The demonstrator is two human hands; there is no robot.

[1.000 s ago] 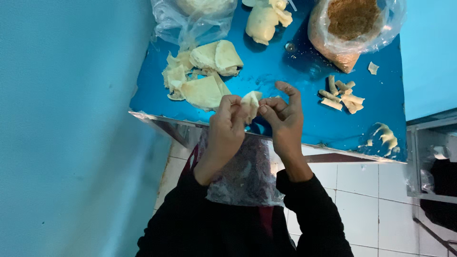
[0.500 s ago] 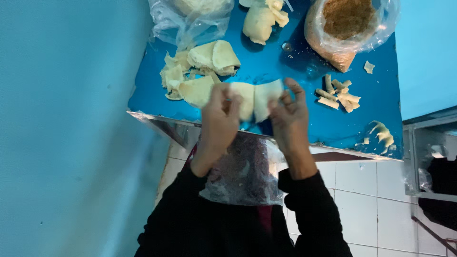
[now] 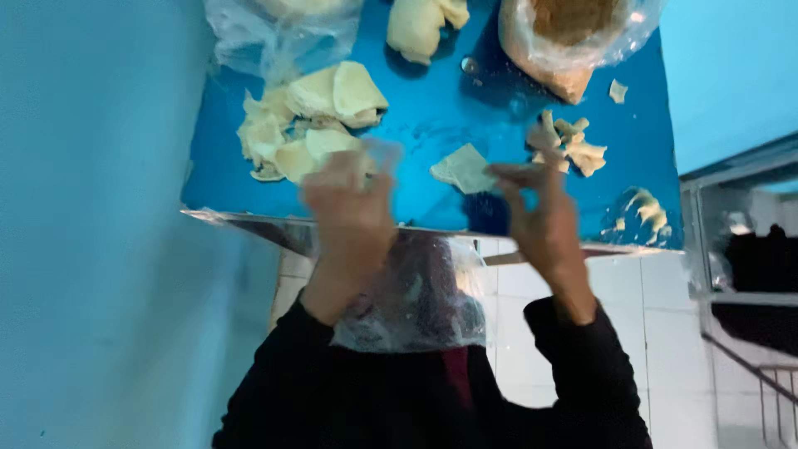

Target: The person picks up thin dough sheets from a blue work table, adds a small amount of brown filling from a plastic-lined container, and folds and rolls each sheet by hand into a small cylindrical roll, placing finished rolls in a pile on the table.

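My right hand [image 3: 540,220] is raised over the near edge of the glossy blue table [image 3: 432,125], fingertips pinched on a thin, pale yellow, roughly triangular sheet of dough [image 3: 464,169], which hangs flat and limp just above the tabletop. My left hand [image 3: 349,208] is held well apart from it, fingers upright; motion blur prevents me from telling whether it grips anything. Beyond it lies a heap of folded pale dough pieces [image 3: 312,120], soft and creased. Small cut dough scraps [image 3: 569,145] sit beyond the right hand. A crinkled clear plastic bag of brown crumbly filling [image 3: 573,37] stands at the far edge.
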